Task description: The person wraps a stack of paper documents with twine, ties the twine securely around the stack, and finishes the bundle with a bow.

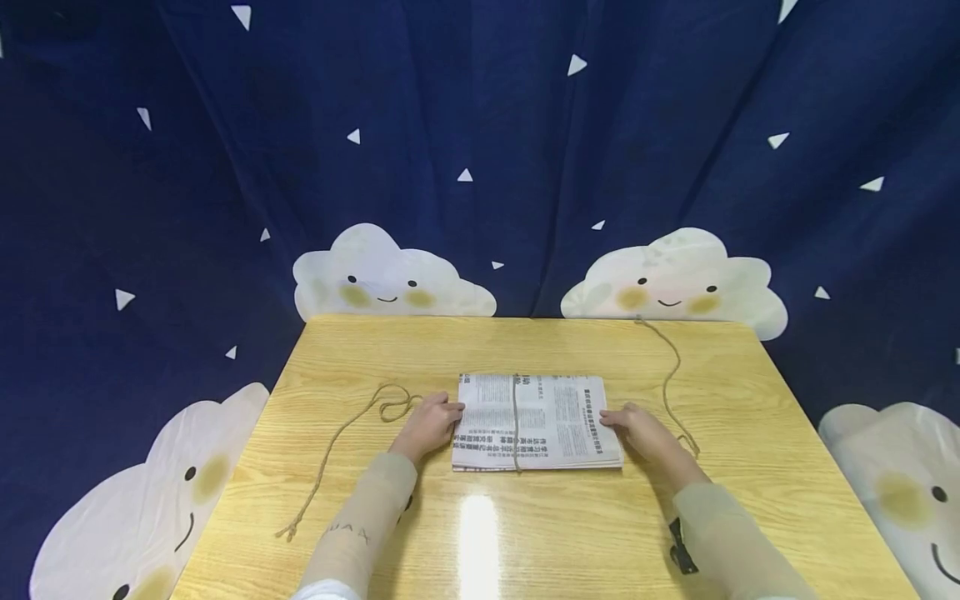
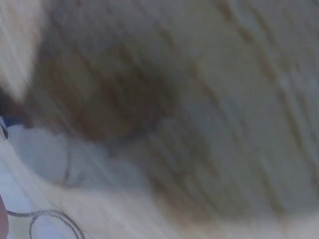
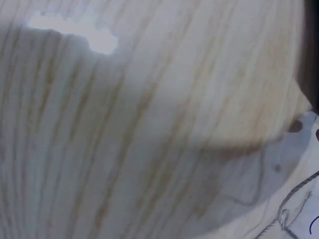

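A folded stack of newspapers (image 1: 555,421) lies flat on the wooden table, printed side up. A thin strand of twine (image 1: 516,417) crosses it from back to front, a little left of its middle. At the stack's left edge, my left hand (image 1: 429,423) grips the paper with its fingertips. My right hand (image 1: 641,429) pinches the opposite edge. Both wrist views look mostly at blurred wood grain, and neither shows the newspapers.
Loose brown rope (image 1: 330,454) curls beside my left hand and trails to a frayed knot toward the front left. More rope (image 1: 667,383) runs from the table's back edge down behind my right hand. A dark blue curtain (image 1: 480,108) with cloud shapes surrounds the table (image 1: 570,533).
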Tool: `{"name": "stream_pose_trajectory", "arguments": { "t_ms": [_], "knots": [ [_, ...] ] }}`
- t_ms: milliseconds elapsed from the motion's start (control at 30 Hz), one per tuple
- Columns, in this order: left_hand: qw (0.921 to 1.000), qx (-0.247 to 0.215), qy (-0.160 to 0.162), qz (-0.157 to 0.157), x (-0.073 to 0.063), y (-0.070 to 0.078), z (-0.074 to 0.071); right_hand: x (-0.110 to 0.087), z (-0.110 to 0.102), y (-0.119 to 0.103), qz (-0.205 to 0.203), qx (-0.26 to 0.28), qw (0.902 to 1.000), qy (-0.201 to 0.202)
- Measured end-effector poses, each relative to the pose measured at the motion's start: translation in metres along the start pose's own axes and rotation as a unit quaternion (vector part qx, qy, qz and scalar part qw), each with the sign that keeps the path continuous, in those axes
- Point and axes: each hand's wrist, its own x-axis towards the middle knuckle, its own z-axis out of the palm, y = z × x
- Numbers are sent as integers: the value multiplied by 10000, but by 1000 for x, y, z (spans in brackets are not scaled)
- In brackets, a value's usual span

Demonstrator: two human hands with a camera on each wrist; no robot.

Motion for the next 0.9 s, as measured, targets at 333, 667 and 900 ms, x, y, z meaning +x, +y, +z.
{"name": "stream_pose_trajectory", "arguments": {
  "t_ms": [333,667,900],
  "knots": [
    [9955,-311,-32,-893,0,4,5,7,8,-12,-1818,-2668,9424,880],
    [9904,-298,-394,-1289,0,6,3,9,17,-9,-1372,-2214,9600,1026],
    [9869,-723,-256,-1419,-4,3,-5,7,19,-8,-1100,-2242,9641,901]
  ]
}}
